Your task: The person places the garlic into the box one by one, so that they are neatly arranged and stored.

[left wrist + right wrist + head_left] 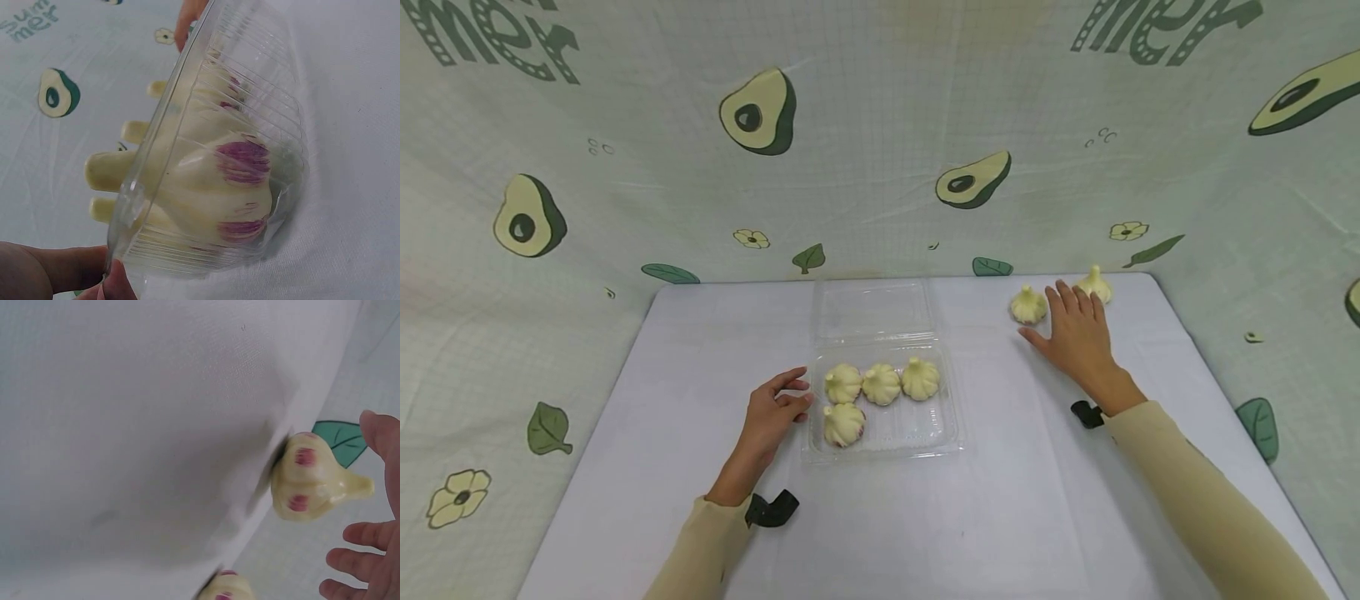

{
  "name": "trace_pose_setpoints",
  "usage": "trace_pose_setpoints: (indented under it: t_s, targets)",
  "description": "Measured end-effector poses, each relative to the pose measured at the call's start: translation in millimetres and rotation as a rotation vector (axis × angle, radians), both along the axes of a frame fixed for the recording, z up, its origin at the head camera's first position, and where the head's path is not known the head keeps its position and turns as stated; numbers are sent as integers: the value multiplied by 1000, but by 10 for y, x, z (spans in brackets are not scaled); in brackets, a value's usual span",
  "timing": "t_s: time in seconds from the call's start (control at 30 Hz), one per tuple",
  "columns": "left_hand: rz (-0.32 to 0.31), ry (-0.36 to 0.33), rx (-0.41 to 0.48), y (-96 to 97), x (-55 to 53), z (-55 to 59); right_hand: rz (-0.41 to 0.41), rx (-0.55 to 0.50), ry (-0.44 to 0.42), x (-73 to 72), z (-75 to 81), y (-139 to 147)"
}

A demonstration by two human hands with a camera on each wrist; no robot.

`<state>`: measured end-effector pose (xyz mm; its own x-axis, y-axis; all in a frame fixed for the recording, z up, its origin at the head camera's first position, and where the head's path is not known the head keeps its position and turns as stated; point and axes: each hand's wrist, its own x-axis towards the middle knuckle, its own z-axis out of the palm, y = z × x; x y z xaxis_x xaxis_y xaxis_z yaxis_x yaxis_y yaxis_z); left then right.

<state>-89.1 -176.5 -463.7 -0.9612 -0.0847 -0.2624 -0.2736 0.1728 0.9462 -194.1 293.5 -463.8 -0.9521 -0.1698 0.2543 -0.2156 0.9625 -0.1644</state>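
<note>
A clear plastic clamshell container (917, 429) lies with its lid folded back, and several garlic bulbs (880, 384) sit in its base. At the container's left edge, my left hand (772, 414) pinches the rim between thumb and finger; the left wrist view shows the fingertips (111, 275) right at that rim. My right hand (1081, 337) is over the far right of the table, fingers spread, holding nothing. Just left of its fingers stands one garlic bulb (1027, 306), upright. Another garlic bulb (1095, 285) is behind the fingertips, partly hidden by them.
The white table (1000, 500) is bounded at the back and sides by a hanging cloth (865, 167) printed with avocados and leaves. The open lid (874, 310) extends toward the table's back edge. Black straps (775, 508) are on both wrists.
</note>
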Motion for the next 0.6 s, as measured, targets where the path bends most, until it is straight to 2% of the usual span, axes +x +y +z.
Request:
trace_pose_setpoints:
  t_s: [0.23, 0.6]
  targets:
    - [-4, -1, -7, 10, -3, 0, -15, -14, -72, -79, -12, -30]
    - [-3, 1, 3, 2, 11, 9, -20, -47, -77, -143, -34, -88]
